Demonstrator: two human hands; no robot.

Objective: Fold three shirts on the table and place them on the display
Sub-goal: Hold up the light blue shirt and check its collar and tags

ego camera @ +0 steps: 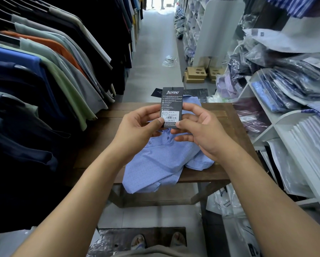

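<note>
Daylight from the doorway (161, 1) at the aisle's far end blows out white and pales the floor (151, 52). I find the hanging shirts (34, 93) on the left sunk in shadow, glare on the plastic bags (294, 75) at right, curved edges, and a sharp centre: the label (172, 106) reads clearly.

Light-blue shirt (155, 164): one. Dark hang tag (172, 106): one. Wooden table (220, 112): one. Hands: two, left hand (136, 130) and right hand (205, 134). Sandalled feet (138, 240): two.

Your left hand (136, 132), right hand (207, 134) and the tag (172, 101) cover the shirt (155, 164) collar; tag fine print too small to read (brand line aside).
</note>
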